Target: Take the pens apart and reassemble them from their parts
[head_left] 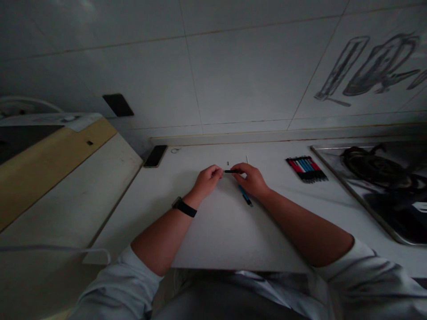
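Between my two hands is a short black pen part [228, 171], held level just above the white counter. My left hand [209, 178] pinches at its left end, with the fingertips closed. At its right end my right hand [251, 178] grips it between thumb and fingers. A blue pen barrel with a black end [246, 196] lies on the counter, partly under my right hand. Just beyond the hands are a tiny dark piece [228, 163] and a thin white stick [247, 158], whose lower end is hidden behind my right hand.
Several red, white and blue pens [307, 169] lie in a row to the right, beside a gas stove [376, 186]. A phone [155, 156] and a small ring [175, 151] are at the back left. A white appliance [100, 178] borders the counter's left side.
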Demonstrator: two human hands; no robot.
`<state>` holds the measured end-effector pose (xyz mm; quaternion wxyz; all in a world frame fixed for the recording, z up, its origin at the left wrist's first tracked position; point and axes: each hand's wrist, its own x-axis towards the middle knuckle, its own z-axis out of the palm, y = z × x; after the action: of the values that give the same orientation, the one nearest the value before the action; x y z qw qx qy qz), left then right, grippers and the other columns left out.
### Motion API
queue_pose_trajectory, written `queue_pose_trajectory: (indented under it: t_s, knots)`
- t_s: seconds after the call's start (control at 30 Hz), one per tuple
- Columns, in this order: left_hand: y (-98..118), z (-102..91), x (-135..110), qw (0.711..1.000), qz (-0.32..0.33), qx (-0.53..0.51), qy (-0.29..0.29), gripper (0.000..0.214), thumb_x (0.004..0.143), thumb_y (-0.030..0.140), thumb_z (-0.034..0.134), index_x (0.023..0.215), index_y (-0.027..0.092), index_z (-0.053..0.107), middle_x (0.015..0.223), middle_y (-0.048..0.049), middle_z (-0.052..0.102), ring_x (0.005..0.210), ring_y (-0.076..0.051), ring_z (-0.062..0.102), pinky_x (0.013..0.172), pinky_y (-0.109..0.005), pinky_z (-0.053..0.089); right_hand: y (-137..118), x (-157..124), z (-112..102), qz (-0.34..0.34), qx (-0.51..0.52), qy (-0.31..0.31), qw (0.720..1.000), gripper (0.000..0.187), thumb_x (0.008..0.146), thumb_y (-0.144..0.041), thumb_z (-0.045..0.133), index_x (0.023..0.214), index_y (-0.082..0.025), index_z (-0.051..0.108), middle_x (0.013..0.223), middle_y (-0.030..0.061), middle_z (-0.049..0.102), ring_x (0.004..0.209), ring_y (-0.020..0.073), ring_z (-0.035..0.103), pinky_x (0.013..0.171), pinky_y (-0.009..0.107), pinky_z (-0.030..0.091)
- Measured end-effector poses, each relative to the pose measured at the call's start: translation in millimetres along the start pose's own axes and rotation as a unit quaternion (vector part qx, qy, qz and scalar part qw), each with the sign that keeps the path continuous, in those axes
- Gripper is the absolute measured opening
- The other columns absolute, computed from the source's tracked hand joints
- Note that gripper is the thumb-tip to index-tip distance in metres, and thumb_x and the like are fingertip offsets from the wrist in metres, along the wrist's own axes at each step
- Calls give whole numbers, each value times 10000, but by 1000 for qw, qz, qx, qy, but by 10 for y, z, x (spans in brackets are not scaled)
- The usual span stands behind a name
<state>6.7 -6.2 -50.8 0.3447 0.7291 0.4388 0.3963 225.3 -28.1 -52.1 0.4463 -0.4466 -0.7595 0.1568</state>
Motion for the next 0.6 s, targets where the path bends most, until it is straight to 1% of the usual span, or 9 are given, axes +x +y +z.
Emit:
queue_pose_trajectory:
  t_s: [0.1,0.17,0.33,0.4,0.47,0.53,0.6]
  knots:
    - [19,-5,-9,1000,-4,15,-11,329,1024,448,504,849,208,647,793,-16,699,767,-166,649,721,-283,481,-12,0,-13,-28,-17,5,999,159,933,-232,621,1047,-238,732,979,60,742,907,209,695,853,352,557]
    - [30,-6,-7,1000,1,21,-12,315,1025,427,505,848,209,647,805,-17,700,779,-166,648,732,-284,481,-29,2,-22,-36,-20,8,999,152,943,-236,615,1039,-241,733,973,60,741,916,211,693,860,354,553]
    - [49,4,6,1000,17,6,11,87,955,279,617,929,210,663,910,-21,718,847,-163,651,807,-286,508,-66,10,-40,1,-37,-3,999,167,978,-337,612,1023,-244,744,965,64,756,888,217,704,829,344,547]
    - [53,8,7,1000,18,0,20,40,930,241,644,940,209,666,919,-22,717,849,-160,652,818,-287,513,-64,9,-40,12,-44,-15,999,195,991,-366,593,1002,-241,742,955,67,757,873,216,705,803,331,543]
    - [56,8,7,999,21,-5,25,36,929,235,648,940,207,668,916,-22,716,847,-159,654,819,-287,516,-56,5,-34,14,-33,-20,999,191,977,-358,607,1063,-237,726,978,67,756,882,213,709,807,324,544]
    - [58,5,7,999,27,-5,30,37,932,234,648,944,207,670,920,-23,716,850,-159,655,823,-290,519,-46,1,-24,11,-18,-14,1000,236,941,-313,637,1156,-231,689,1011,66,749,901,209,712,833,324,548]
    - [63,1,7,999,29,-1,31,32,929,221,647,945,208,671,925,-23,717,853,-160,655,826,-292,521,-43,-1,-17,8,-18,-12,1000,247,919,-266,630,1160,-232,669,1003,60,739,896,204,706,839,325,546]
